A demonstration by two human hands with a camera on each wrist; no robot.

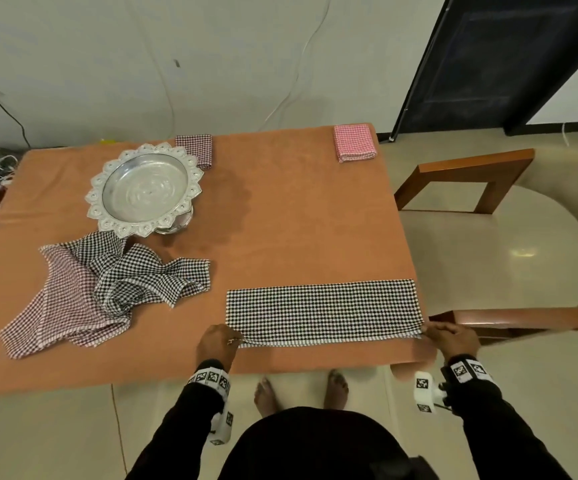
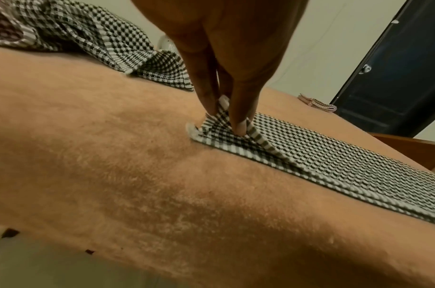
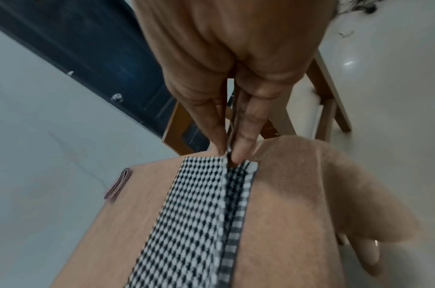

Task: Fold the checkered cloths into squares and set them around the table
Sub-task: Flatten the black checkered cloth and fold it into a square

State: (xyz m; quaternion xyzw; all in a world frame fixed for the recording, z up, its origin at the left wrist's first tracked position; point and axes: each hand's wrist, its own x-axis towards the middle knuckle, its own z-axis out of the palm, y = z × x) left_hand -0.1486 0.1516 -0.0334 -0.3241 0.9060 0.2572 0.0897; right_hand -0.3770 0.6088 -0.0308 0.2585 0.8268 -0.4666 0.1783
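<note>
A black-and-white checkered cloth [image 1: 322, 308] lies folded into a long strip near the table's front right edge. My left hand [image 1: 219, 342] pinches its near left corner [image 2: 217, 118], lifted slightly off the table. At the strip's other end my right hand [image 1: 448, 337] pinches the near right corner [image 3: 230, 155] of the top layer. A maroon folded square [image 1: 195, 148] and a pink folded square [image 1: 355, 143] sit along the far edge. A crumpled heap of a black-checked cloth [image 1: 145, 275] and a maroon-checked cloth [image 1: 60, 306] lies at the left.
An ornate silver pedestal tray [image 1: 145, 188] stands at the far left of the orange-covered table [image 1: 298, 220]. A wooden chair [image 1: 471, 181] stands to the right, another chair rail [image 1: 523, 318] by my right hand. My bare feet show under the front edge.
</note>
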